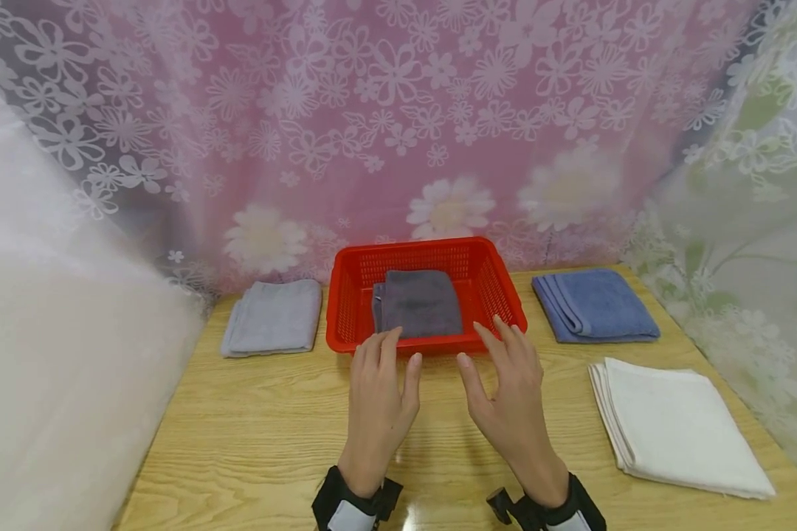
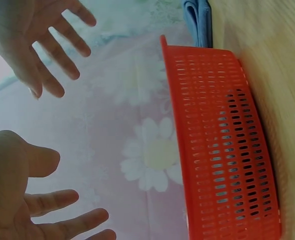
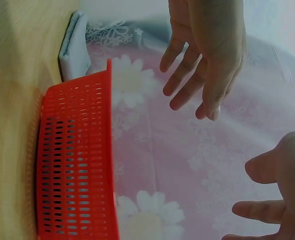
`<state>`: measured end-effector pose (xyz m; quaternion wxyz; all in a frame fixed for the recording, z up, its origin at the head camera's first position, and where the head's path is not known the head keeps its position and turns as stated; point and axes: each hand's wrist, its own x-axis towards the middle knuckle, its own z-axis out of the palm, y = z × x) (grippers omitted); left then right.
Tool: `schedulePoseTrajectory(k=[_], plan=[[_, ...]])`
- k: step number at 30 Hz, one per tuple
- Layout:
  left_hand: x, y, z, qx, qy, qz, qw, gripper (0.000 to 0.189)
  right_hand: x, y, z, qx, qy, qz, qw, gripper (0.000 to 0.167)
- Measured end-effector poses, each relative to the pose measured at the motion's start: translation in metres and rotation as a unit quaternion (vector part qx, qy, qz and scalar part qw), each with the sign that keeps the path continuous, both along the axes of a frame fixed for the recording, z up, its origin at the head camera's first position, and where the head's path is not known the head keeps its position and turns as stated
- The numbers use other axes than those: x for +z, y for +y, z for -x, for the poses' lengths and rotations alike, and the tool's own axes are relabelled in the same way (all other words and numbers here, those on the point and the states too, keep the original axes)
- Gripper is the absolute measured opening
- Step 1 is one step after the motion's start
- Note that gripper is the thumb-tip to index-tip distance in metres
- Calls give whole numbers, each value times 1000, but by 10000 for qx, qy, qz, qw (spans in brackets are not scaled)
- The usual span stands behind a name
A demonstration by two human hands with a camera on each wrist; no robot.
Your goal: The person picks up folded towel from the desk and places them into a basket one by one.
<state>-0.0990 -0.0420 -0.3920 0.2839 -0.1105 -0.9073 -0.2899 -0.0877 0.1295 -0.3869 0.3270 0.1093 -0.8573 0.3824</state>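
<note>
Wooden table, floral curtain hanging behind it. On the table, largest first: folded white towel at right front. Red basket at centre back, perforated walls, standing flat on the tabletop. Folded blue towel right of the basket, apart from it. Folded light grey towel left of the basket, just beside its wall. Folded dark grey towel lies flat inside the basket, towards the near wall.

Left hand hangs over the table just before the basket's near rim, palm down, fingers straight and slightly spread, holding nothing. Right hand beside it, same height, fingers spread wider, tips over the rim; contact with the rim cannot be told. Black wrist straps on both forearms.
</note>
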Motion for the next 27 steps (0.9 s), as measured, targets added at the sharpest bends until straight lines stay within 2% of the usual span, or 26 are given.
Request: schedulePoseTrajectory(k=[7, 13, 22, 27], plan=[[-10, -2, -2, 26, -107, 6, 9999, 42, -16, 4, -9, -54, 133, 13, 9999, 44], [-19, -1, -1, 44, -286, -9, 9996, 44, -25, 4, -14, -146, -5, -69, 9999, 39], [-25, -3, 4, 11, -190, 108, 9998, 44, -30, 4, -16, -219, -154, -58, 9996, 36], [-28, -6, 8, 19, -304, 157, 9994, 43, -30, 7, -15, -305, -85, -184, 9993, 33]])
